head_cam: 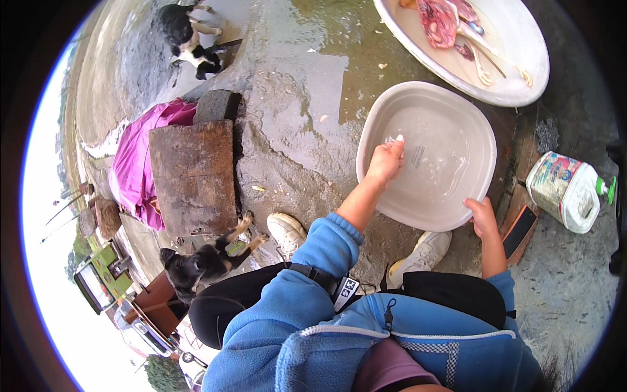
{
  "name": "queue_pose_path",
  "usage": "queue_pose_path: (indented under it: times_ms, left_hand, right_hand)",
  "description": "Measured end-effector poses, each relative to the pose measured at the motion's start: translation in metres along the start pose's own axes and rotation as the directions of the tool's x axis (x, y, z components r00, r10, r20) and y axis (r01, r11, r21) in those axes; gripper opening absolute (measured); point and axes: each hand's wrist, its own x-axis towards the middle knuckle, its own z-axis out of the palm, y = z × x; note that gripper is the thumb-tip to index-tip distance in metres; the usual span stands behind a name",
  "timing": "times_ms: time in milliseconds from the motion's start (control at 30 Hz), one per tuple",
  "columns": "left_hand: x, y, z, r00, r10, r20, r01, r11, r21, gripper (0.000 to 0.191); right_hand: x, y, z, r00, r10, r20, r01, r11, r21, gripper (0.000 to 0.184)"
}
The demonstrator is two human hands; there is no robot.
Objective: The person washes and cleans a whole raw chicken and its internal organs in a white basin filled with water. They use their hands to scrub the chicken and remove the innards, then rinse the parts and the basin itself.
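Observation:
In front of me on the wet ground is a beige rounded-square basin [436, 196] with a little clear water in it. My right hand [482, 215] grips its near right rim, thumb over the edge. Over the left side of the basin is my left hand [387, 161], fingers curled and thumb up. A small whitish glint shows by its fingertips; I cannot tell whether it is water or a held thing. Beyond, a larger white basin [531, 59] contains raw poultry pieces [441, 24] with feet and a thin stick in shallow water.
At right stand a white jug with a green pump [563, 188], a dark-screened phone [520, 232] and a wire scourer [547, 134]. A worn wooden board [193, 176] lies left beside purple cloth [142, 157]. One dog [196, 269] is by my left leg; another dog [183, 39] is farther off.

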Motion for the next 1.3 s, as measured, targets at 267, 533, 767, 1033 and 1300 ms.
queue_pose_path:
  times_ms: [267, 533, 767, 1033, 1300]
  left_hand:
    - [-0.025, 0.073, -0.047, 0.955, 0.298, -0.019, -0.296, 0.954, 0.051, 0.040]
    - [-0.053, 0.164, -0.129, 0.802, 0.544, -0.248, -0.581, 0.807, -0.109, 0.038]
    - [-0.083, 0.223, -0.182, 0.675, 0.650, -0.350, -0.731, 0.528, -0.432, 0.037]
    - [-0.061, 0.208, -0.187, 0.725, 0.569, -0.389, -0.689, 0.607, -0.397, 0.039]
    - [-0.062, 0.209, -0.141, 0.721, 0.632, -0.283, -0.684, 0.585, -0.436, 0.035]
  right_hand:
    - [-0.026, -0.097, 0.068, 0.991, -0.120, 0.055, 0.125, 0.988, -0.096, 0.032]
    - [-0.006, -0.274, 0.211, 0.969, -0.010, 0.247, 0.131, 0.867, -0.481, 0.030]
    - [0.013, -0.473, 0.385, 0.601, -0.766, 0.229, 0.283, -0.064, -0.957, 0.028]
    - [-0.046, -0.496, 0.402, 0.154, -0.885, 0.439, 0.098, -0.428, -0.898, 0.035]
    - [-0.015, -0.408, 0.278, 0.219, -0.908, 0.356, 0.464, -0.224, -0.857, 0.040]
